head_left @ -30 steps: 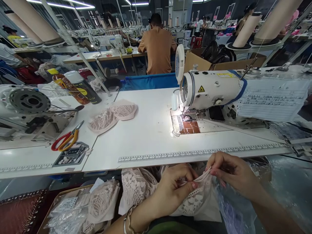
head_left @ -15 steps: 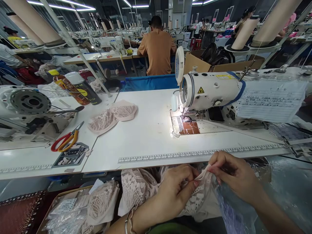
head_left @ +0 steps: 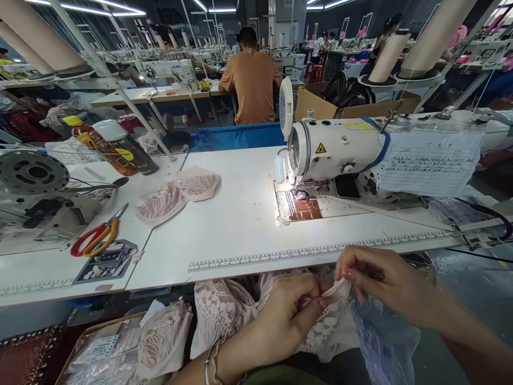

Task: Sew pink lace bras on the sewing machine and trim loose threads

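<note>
Just below the table's front edge, a pale pink lace bra (head_left: 224,310) lies across my lap. My left hand (head_left: 286,315) pinches its edge between thumb and fingers. A short way to the right, my right hand (head_left: 372,278) grips the same edge with its fingertips, and the strip between the hands is drawn taut. Part of the bra is hidden behind my left hand and forearm. A pair of pale pink lace bra cups (head_left: 178,195) rests on the white table (head_left: 224,224), left of the sewing machine (head_left: 340,149).
Scissors (head_left: 96,235) with red and orange handles lie at the left, near a bottle (head_left: 102,147) and a spray can (head_left: 128,149). A box (head_left: 84,342) of packaged pieces stands lower left. A purple-filled plastic bag (head_left: 385,337) hangs at the right. A person (head_left: 252,80) sits ahead.
The camera view has shifted slightly, so the table and machine appear further left. My right hand has tilted a little, and both hands still hold the bra's edge.
</note>
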`<move>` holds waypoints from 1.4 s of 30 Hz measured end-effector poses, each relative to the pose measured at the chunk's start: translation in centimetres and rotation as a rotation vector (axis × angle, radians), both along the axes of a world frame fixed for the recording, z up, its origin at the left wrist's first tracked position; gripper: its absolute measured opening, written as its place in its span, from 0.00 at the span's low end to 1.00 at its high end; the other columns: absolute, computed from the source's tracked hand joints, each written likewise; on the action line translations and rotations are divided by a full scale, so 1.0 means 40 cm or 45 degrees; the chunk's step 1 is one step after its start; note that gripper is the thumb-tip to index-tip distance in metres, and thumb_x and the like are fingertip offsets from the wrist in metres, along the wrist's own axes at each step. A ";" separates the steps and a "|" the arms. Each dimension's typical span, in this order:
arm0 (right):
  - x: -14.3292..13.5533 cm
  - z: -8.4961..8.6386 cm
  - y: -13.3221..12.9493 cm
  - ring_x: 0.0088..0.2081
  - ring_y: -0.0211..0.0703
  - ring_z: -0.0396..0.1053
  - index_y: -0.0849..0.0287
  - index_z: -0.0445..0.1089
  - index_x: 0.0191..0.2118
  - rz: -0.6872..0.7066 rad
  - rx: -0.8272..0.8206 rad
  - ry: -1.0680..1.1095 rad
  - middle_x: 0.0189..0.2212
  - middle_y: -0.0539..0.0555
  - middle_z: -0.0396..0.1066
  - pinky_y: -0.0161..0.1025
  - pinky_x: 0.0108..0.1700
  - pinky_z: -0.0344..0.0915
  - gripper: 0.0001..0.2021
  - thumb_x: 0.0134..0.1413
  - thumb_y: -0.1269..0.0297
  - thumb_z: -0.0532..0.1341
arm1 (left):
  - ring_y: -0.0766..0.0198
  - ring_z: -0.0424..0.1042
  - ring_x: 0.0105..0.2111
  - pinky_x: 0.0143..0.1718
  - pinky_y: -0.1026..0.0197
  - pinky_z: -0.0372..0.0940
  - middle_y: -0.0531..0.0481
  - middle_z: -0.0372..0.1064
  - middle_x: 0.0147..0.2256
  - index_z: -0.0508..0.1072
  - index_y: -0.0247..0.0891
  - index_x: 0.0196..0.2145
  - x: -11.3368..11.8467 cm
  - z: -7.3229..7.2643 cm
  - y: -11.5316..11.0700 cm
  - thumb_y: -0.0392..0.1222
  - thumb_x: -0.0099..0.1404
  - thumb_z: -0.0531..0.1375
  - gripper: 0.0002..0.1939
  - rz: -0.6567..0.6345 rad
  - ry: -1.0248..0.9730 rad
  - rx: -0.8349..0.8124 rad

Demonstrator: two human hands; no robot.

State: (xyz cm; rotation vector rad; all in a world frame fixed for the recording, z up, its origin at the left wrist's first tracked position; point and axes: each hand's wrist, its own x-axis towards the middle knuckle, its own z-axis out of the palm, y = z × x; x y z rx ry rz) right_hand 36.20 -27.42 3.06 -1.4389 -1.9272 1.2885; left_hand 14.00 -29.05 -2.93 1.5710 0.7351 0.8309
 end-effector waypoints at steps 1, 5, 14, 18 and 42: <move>0.000 0.000 -0.003 0.20 0.38 0.65 0.55 0.68 0.30 -0.003 -0.052 0.033 0.17 0.46 0.66 0.35 0.26 0.60 0.20 0.65 0.45 0.58 | 0.67 0.60 0.29 0.32 0.64 0.55 0.50 0.68 0.31 0.59 0.38 0.28 0.001 -0.001 0.001 0.41 0.72 0.56 0.15 -0.003 -0.016 -0.041; -0.004 -0.010 -0.014 0.17 0.36 0.62 0.54 0.65 0.26 -0.107 -0.065 0.091 0.16 0.44 0.64 0.34 0.22 0.58 0.20 0.60 0.44 0.63 | 0.69 0.55 0.26 0.27 0.66 0.51 0.51 0.67 0.29 0.57 0.39 0.26 0.008 0.008 0.006 0.40 0.68 0.58 0.15 -0.023 -0.054 -0.154; -0.036 -0.013 -0.033 0.16 0.35 0.61 0.53 0.67 0.25 -0.171 0.202 -0.009 0.17 0.46 0.67 0.34 0.19 0.56 0.17 0.61 0.51 0.63 | 0.68 0.59 0.22 0.25 0.66 0.53 0.55 0.65 0.21 0.75 0.36 0.29 0.066 0.034 0.022 0.50 0.61 0.66 0.14 0.132 0.165 -0.224; -0.019 -0.022 -0.030 0.15 0.36 0.64 0.53 0.70 0.28 -0.160 0.059 0.129 0.17 0.46 0.67 0.34 0.20 0.59 0.17 0.62 0.47 0.62 | 0.70 0.55 0.20 0.22 0.67 0.50 0.55 0.60 0.18 0.75 0.34 0.25 0.083 0.014 0.023 0.54 0.64 0.64 0.20 0.205 0.047 -0.264; 0.013 -0.050 -0.017 0.18 0.38 0.64 0.55 0.69 0.29 -0.240 0.081 0.176 0.17 0.48 0.65 0.36 0.22 0.61 0.28 0.66 0.37 0.50 | 0.72 0.47 0.20 0.21 0.66 0.43 0.57 0.53 0.17 0.75 0.31 0.24 0.090 -0.011 0.035 0.69 0.54 0.67 0.32 0.234 -0.165 -0.517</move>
